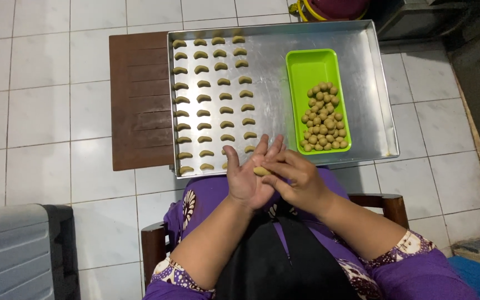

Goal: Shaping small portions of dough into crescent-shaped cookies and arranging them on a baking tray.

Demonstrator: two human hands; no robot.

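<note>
At 9 o'clock from the hands, a dark brown wooden bench stands on the white tiled floor. A shallow metal baking tray rests partly on it. The tray's left half, at 11 o'clock, carries four columns of crescent-shaped dough pieces, each apart from its neighbours. At 1 o'clock a green plastic tray lies inside the baking tray and holds a heap of small dough balls at its near end.

The left hand is fully open, palm up, fingers extended; it grips nothing but supports the dough piece on the palm. The right hand lies across it at 3 o'clock, fingers partly curled, fingertips pressed on the same piece. The dough piece is located between both hands, just below the baking tray's near rim.

Handling assessment: the dough piece appears light, soft and easily deformed, possibly slightly tacky. Take hold at its middle with the fingertips, using minimal pressure; a firm pinch would probably flatten it.
</note>
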